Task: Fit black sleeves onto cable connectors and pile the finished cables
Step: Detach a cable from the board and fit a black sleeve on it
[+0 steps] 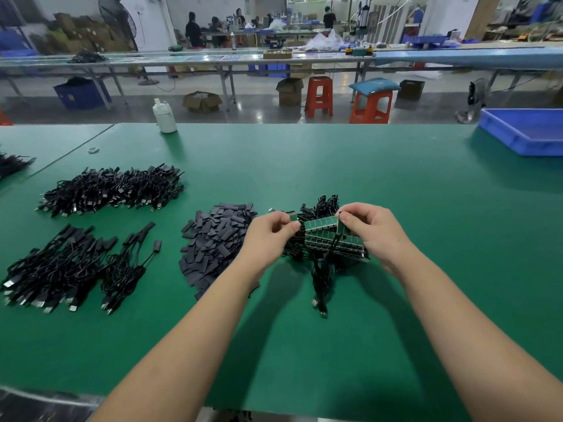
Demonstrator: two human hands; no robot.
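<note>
Pinching green circuit-board connectors [323, 223] with trailing black cables [320, 278]

One head-worn wide-angle camera is looking forward and down across the green table [380, 178] from its near edge, sitting close above it, with the blue tray [524, 132] lying at the table's far right corner.

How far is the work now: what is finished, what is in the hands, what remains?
Done: a pile of sleeved cables lies near left. In hand: the left hand pinches one small green board, the right hand pinches another at the unsleeved bundle. Left: that bundle, the loose black sleeves, and perhaps the far-left cable pile, whose state is unclear.
</note>
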